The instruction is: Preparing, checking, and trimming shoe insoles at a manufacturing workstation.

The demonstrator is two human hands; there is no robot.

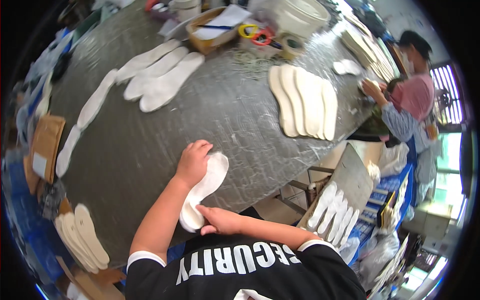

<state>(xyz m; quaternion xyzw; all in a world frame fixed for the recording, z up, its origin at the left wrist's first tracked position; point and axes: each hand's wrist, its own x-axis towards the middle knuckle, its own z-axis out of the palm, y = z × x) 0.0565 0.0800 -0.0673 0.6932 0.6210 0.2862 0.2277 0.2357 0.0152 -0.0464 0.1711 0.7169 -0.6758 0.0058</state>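
Observation:
A white insole [216, 172] lies at the near edge of the dark table, its wide end pointing away from me and its heel end close to my body. My left hand [194, 164] is closed at the left side of the wide end, the fingers bent along its edge; part of them is hidden. From the right, my right hand [220, 221] grips the heel end, thumb on top and the other fingers mostly under or beside it. Ahead on the left, several white insoles [170, 85] lie overlapping, with a line of more trailing toward me. Several cream insoles [302, 102] overlap at the right.
At the back stand a cardboard box [212, 32] with papers, scissors [262, 36], a tape roll [291, 46] and a white bucket [300, 15]. A co-worker in pink [412, 95] handles something at the right. More insoles rest on a board [335, 212] lower right and a stack [85, 235] lower left.

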